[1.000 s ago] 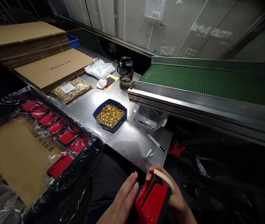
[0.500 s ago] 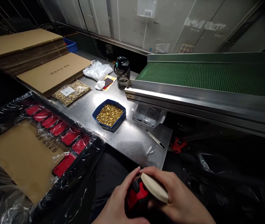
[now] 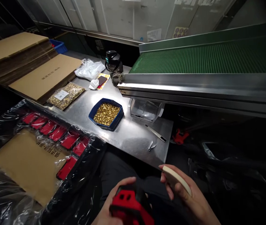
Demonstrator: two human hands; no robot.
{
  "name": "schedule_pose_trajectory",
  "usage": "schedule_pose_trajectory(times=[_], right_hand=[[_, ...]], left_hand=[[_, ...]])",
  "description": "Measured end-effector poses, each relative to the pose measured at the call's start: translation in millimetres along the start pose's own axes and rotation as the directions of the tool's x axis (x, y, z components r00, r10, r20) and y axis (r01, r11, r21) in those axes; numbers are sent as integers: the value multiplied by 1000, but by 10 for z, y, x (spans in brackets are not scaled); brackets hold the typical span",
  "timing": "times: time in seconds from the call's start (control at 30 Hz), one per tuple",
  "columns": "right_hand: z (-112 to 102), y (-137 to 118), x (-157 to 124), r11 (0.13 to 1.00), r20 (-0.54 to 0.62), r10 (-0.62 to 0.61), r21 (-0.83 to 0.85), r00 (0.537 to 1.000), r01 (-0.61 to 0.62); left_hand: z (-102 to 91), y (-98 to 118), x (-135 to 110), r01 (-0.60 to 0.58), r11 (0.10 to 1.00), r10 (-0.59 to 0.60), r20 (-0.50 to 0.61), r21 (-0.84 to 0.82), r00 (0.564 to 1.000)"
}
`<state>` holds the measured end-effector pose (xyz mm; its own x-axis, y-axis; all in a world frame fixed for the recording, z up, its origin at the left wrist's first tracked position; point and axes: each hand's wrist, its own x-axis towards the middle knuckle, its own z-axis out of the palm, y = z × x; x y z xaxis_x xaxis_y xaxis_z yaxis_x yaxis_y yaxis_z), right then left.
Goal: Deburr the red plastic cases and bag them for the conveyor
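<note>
Fingers of the left hand [image 3: 109, 207] curled round one blocky red-and-black part [image 3: 136, 206], held low above the dark-clothed lap. Two dark openings showed in its upper red face; blur and the lower picture edge hid its full shape. The right hand [image 3: 195, 201], well apart from it, pinched one thin cream pad [image 3: 179, 181] with a curved rim between thumb and fingers.

Seven flat red pieces [image 3: 69, 139] with dark edges lay in the bin [image 3: 77, 184] at the left, lined with glossy, crinkled clear film; six sat in a row and one nearer, beside one smooth brown cardboard sheet [image 3: 31, 165]. One angular blue tray [image 3: 117, 121] stood on the brushed metal table [image 3: 133, 147], heaped with glinting gold bits [image 3: 106, 114] too many to count. Behind it lay one clear bag [image 3: 73, 92] of similar bits, bearing one white label. Two stacks of flat cardboard [image 3: 46, 75] rose further left. One ribbed green belt [image 3: 193, 59] ran between smooth side rails at the right.
</note>
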<state>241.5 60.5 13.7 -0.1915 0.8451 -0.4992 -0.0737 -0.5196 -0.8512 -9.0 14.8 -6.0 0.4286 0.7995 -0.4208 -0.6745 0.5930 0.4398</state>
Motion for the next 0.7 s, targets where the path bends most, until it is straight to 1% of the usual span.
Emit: schedule_pose_trajectory(times=[0.07,0.1,0.13,0.2,0.3,0.4,0.47,0.5,0.53,0.6,0.67,0.7], right_hand=[[44,36,-31,1000,-19,25,9,999,-25],[65,52,-40,999,-21,32,9,999,-32],[85,64,-45,999,-23,39,10,999,-39],[122,79,-42,999,-30,46,9,998,-46],[163,75,-22,999,-18,31,13,999,-30],[177,73,-4,1000,69,6,17,998,-7],[169,101,-12,999,118,33,1,993,-34],[163,127,-27,998,138,60,-18,989,-58],[156,160,-53,996,160,86,-41,983,-80],[149,233,-136,990,202,133,-77,970,-119],[160,286,-253,981,237,179,-111,955,-156],[174,294,-314,974,229,198,-154,953,-166]], left_hand=[[-57,3,23,54,966,-52,13,-255,999],[-93,-2,30,59,937,-61,6,-345,998],[-132,-11,34,57,915,-66,-8,-400,998],[-209,-34,39,67,893,-82,-15,-444,997],[-291,-71,61,89,914,-86,23,-396,996],[-312,-91,102,46,943,-21,81,-329,996],[-298,-81,119,14,955,17,101,-297,995],[-285,-69,118,12,961,14,94,-278,995],[-266,-52,110,28,968,-11,70,-250,997],[-211,-14,75,83,982,-88,-25,-170,996],[-136,17,24,160,984,-171,-150,-82,974],[-94,25,-3,199,979,-205,-207,-49,957]])
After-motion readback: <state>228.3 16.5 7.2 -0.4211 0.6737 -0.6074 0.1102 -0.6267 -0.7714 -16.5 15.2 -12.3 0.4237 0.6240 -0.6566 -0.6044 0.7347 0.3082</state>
